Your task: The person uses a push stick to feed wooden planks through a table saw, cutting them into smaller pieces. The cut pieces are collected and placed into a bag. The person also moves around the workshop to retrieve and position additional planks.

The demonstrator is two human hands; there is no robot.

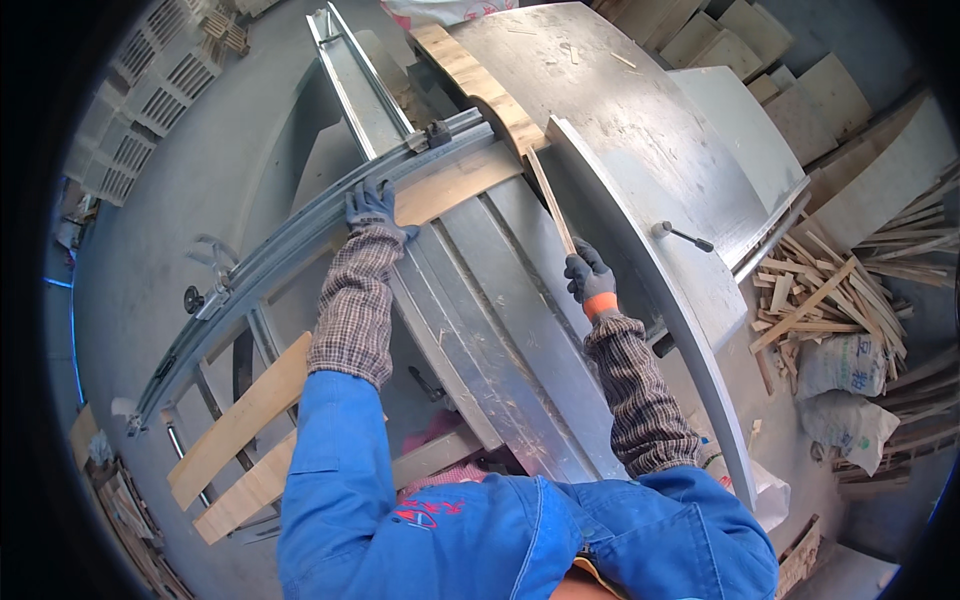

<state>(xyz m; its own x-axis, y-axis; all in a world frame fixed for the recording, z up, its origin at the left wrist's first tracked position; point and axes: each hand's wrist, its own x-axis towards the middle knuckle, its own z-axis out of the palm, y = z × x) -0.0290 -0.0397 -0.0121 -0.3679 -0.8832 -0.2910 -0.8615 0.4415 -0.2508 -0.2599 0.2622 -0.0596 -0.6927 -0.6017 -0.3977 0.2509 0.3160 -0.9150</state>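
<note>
My left hand, in a dark glove, lies at the left end of a flat wooden board, against a long metal fence. Its fingers are spread and reach over the fence. The board lies across the grooved metal table of a panel saw. My right hand, in a dark glove with an orange cuff, is closed round a thin wooden stick. The stick's far tip meets the near end of another wooden board, beside the metal rip fence. The saw blade is hard to make out.
Two wooden boards rest on the frame at the left. A black-handled lever sticks out by the rip fence. At the right, offcuts lie heaped near white sacks. Pale pallets stand far left.
</note>
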